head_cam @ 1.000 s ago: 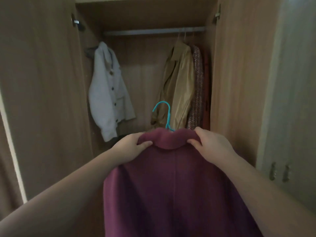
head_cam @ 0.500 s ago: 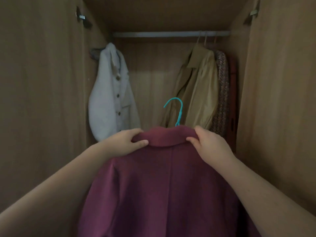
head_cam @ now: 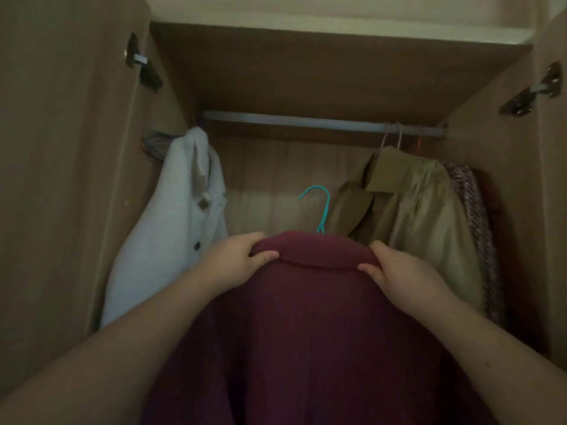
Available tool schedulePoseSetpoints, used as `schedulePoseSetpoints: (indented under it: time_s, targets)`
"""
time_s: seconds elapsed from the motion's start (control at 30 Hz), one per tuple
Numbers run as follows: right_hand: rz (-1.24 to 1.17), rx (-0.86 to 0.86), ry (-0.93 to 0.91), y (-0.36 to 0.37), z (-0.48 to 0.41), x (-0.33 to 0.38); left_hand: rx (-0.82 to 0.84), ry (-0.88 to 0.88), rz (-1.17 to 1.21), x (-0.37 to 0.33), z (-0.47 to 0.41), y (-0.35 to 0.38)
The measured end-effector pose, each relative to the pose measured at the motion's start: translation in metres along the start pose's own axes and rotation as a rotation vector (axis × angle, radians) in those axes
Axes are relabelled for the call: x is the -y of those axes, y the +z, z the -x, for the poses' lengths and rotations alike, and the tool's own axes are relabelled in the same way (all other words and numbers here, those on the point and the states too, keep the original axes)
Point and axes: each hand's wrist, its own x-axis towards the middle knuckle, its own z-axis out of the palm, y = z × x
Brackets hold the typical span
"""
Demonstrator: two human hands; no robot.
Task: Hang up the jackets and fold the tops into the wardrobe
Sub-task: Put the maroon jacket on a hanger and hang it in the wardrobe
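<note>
A maroon jacket [head_cam: 313, 326] hangs on a teal hanger [head_cam: 322, 210] whose hook sticks up above the collar. My left hand [head_cam: 236, 259] grips the jacket's left shoulder by the collar. My right hand [head_cam: 399, 271] grips the right shoulder the same way. The jacket is held up inside the open wardrobe, below the metal rail [head_cam: 322, 122], and the hook is apart from the rail.
A white buttoned jacket [head_cam: 171, 228] hangs at the left side wall. A tan coat [head_cam: 408, 207], a tweed garment [head_cam: 472, 216] and a red one hang at the rail's right end. Open doors [head_cam: 61, 179] flank both sides. The rail's middle is bare.
The view has moved closer into the wardrobe and tilted up toward the rail. Both hands have lifted the maroon jacket higher, keeping the same hold.
</note>
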Motion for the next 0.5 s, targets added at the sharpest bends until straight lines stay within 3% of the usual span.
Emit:
schedulePoseSetpoints:
  time_s: [0.2, 0.4, 0.5]
  targets:
    - [0.165, -0.155, 0.025, 0.027, -0.064, -0.012, -0.123, 0.004, -0.213, 0.028, -0.078, 0.032]
    - [0.25, -0.305, 0.027, 0.039, -0.126, -0.041, -0.397, 0.385, -0.224, 0.015, -0.136, 0.066]
    - [0.306, -0.336, 0.039, 0.038, -0.156, -0.061, -0.433, 0.507, -0.265, -0.005, -0.162, 0.083]
